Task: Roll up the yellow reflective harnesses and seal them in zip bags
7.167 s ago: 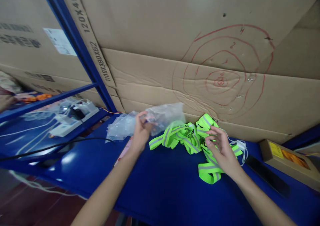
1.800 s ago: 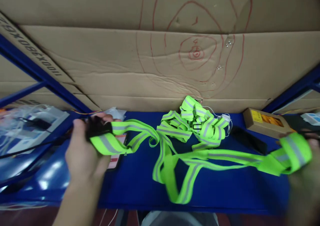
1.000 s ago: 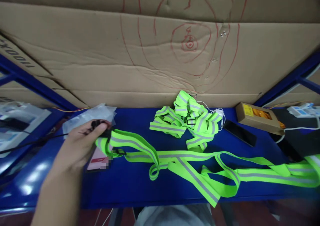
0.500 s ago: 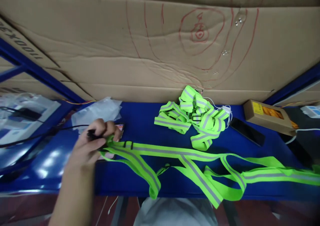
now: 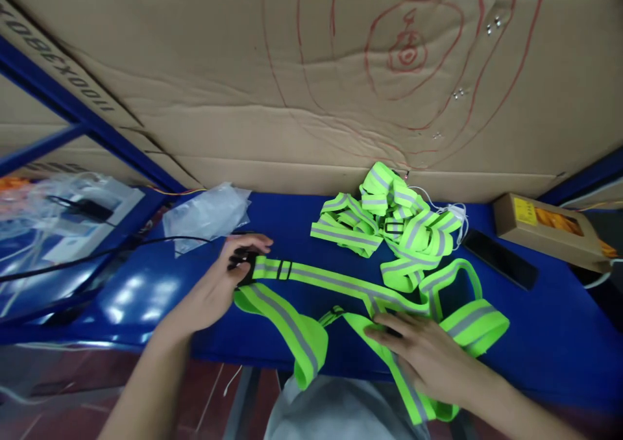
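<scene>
A neon-green harness of straps (image 5: pixel 335 283) with grey reflective stripes lies spread along the front of the blue table. My left hand (image 5: pixel 226 274) is closed on the black buckle (image 5: pixel 246 263) at its left end. Over the strap junction, right of centre, rests my right hand (image 5: pixel 421 349), fingers apart and touching the webbing; its palm hides part of the straps. One wide loop (image 5: pixel 474 326) lies to the right of that hand. Behind the harness sits a tangled pile of similar green straps (image 5: pixel 406 226) with a black slider on it.
Crumpled clear plastic bags (image 5: pixel 209 216) lie at the back left, beside a black cable (image 5: pixel 165 239). A black phone (image 5: pixel 499 258) and an open cardboard box (image 5: pixel 549 229) are at the right. Cardboard (image 5: pixel 195 57) stands behind the blue table (image 5: pixel 549 342).
My right hand has come into view and onto the straps. The harness's right part, stretched out before, now lies in loops. My left hand has shifted right in the picture, still holding the buckle.
</scene>
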{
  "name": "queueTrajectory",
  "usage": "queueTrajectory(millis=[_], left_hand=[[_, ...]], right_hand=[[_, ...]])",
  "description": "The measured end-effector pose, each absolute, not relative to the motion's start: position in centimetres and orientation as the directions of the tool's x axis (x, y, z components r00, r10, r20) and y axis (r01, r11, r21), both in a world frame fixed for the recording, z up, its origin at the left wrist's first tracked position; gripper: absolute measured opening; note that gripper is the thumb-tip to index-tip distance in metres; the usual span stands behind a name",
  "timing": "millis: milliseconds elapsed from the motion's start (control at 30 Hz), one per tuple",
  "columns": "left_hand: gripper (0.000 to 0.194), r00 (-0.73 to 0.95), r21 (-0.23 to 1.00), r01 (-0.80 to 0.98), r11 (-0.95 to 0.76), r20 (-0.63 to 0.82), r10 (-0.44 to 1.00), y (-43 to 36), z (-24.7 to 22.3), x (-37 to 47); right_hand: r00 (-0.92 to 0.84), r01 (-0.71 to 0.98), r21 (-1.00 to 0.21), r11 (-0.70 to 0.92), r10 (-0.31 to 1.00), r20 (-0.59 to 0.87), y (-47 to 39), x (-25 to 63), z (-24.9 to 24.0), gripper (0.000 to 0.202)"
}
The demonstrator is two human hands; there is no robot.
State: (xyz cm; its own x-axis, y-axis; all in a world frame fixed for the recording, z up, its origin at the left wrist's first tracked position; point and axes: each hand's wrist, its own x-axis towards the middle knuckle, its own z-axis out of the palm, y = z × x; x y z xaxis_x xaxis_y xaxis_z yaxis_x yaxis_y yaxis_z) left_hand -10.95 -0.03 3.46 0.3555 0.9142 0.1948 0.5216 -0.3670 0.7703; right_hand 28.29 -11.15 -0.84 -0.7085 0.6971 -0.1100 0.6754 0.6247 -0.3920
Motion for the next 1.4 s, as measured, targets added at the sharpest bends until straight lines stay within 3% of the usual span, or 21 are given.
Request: queueTrajectory(millis=[133,233,300,367,467,600,700,933,1033,1133,1233,1300,1400], left_hand=[[0.05,0.234,0.693,0.68,-0.237,0.101,0.967,-1.2,3.2,-13.4],[0.046,0.14,0.785,0.605,-0.133,0.06,0.988,-1.3,2.3,-14.3],[0.04,0.034,0.932,0.358,-0.057,0.048,0.998,-1.1,1.8,-14.3],[0.035,-0.036,1.0,-0.001,-0.008,0.008,0.999,-0.9,1.5,-13.8],[0.033,0.015,0.913,-0.401,0.076,-0.077,0.997,-0.6,1.8,-12.3],[0.021,-0.004,0.797,-0.574,0.187,-0.231,0.973,-0.1,2.8,-9.7],[0.016,-0.039,0.819,-0.513,0.256,-0.32,0.947,0.5,3.1,-8.2],[0.035,-0.104,0.974,-0.161,0.161,-0.179,0.978,0.4,2.4,-6.7],[0.037,-0.091,0.976,0.065,0.21,-0.203,0.975,-0.2,1.9,-7.3],[0.051,0.099,0.975,0.114,0.188,-0.2,0.975,-0.1,1.5,-8.9],[0.067,0.326,0.992,0.125,0.002,-0.043,0.945,0.0,1.7,-10.1],[0.072,0.392,0.932,0.337,-0.131,-0.012,0.92,-0.3,2.3,-10.3],[0.078,0.371,0.706,0.686,-0.176,-0.131,0.919,-1.2,3.1,-10.0]], right_hand=[[-0.656,0.724,-0.371,0.582,0.747,-0.109,-10.9,30.6,-1.3,0.066],[-0.627,0.744,-0.365,0.559,0.774,-0.091,-10.8,32.2,-1.7,0.064],[-0.608,0.755,-0.362,0.547,0.791,-0.074,-10.8,33.1,-2.0,0.064],[-0.591,0.764,-0.359,0.536,0.804,-0.057,-10.8,34.0,-2.1,0.064],[-0.583,0.763,-0.369,0.53,0.812,-0.038,-10.8,35.2,-2.0,0.063],[-0.567,0.758,-0.4,0.514,0.824,-0.015,-11.1,36.2,-1.7,0.059],[-0.546,0.776,-0.4,0.488,0.837,-0.036,-11.3,36.7,-1.7,0.059],[-0.547,0.756,-0.446,0.478,0.837,-0.03,-11.0,37.6,-2.1,0.058],[-0.548,0.752,-0.46,0.471,0.836,-0.04,-10.9,37.8,-2.2,0.059],[-0.545,0.743,-0.486,0.459,0.838,-0.042,-10.8,37.7,-2.0,0.059],[-0.548,0.727,-0.517,0.453,0.835,-0.04,-10.5,37.5,-1.6,0.056],[-0.548,0.721,-0.529,0.449,0.836,-0.038,-10.4,37.5,-1.3,0.054],[-0.537,0.729,-0.529,0.435,0.842,-0.048,-10.2,37.5,-1.1,0.047]])
